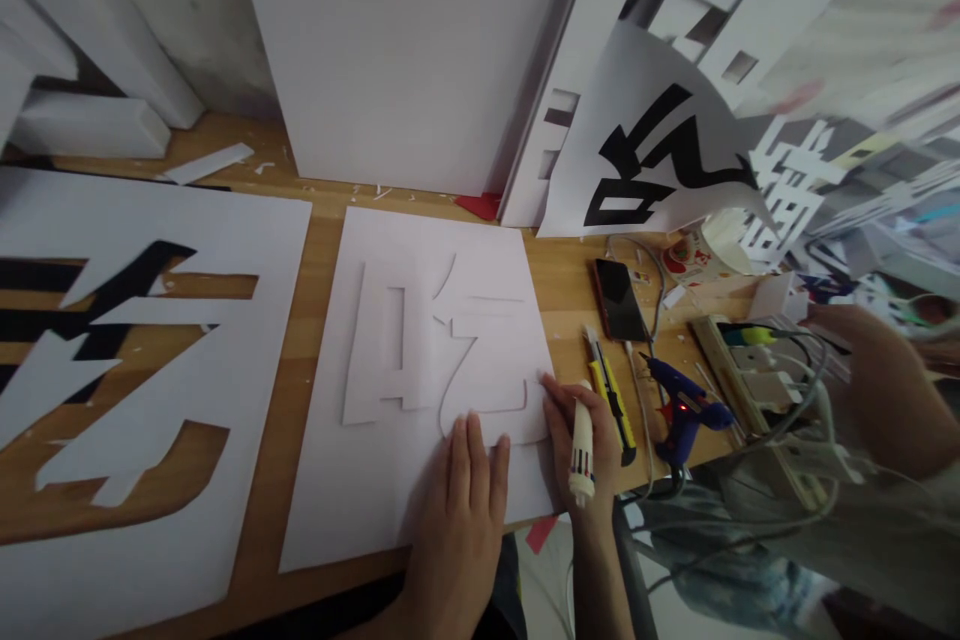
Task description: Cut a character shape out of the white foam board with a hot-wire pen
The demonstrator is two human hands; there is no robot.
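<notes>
White sheet (352, 500), left hand (465, 510) flat on it, palm down, fingers loose, right hand (602, 460) gripping cream pen (581, 450), tip on sheet.

We note wooden surface (315, 320), pale, strewn with white scraps. Left: big stencil sheet (150, 220), strokes cut out, wood showing through. Centre: white sheet (352, 480) lying flat, cut character on it. Right of it, near edge — yellow utility knife (611, 390), black phone (619, 298), blue glue gun (682, 410), power strip (750, 380). Back left — white foam blocks (90, 125).
</notes>
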